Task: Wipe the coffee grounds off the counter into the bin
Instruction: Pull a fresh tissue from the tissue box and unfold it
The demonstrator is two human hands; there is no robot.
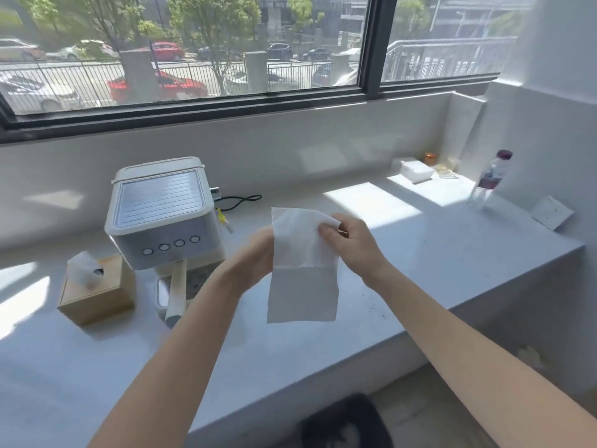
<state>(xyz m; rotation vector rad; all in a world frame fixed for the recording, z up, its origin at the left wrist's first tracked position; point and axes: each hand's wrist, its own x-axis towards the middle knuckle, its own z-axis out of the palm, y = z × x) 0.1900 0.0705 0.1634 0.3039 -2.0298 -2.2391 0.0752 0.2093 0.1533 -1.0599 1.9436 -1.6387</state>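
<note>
A white tissue (pixel 302 279) hangs in the air above the pale counter (pixel 468 250), held by both hands at its upper part. My left hand (pixel 255 257) grips its left edge, partly hidden behind the sheet. My right hand (pixel 352 244) pinches its top right corner. A few dark specks of coffee grounds (pixel 379 310) lie on the counter near its front edge, under my right forearm. A black bin (pixel 345 421) stands on the floor below the counter's edge, only its top showing.
A white coffee machine (pixel 164 215) stands left of the hands, its portafilter handle (pixel 176 295) sticking forward. A wooden tissue box (pixel 97 289) is at its left. A water bottle (pixel 489 179), a white box (pixel 416 171) and a wall plate (pixel 551 211) sit far right.
</note>
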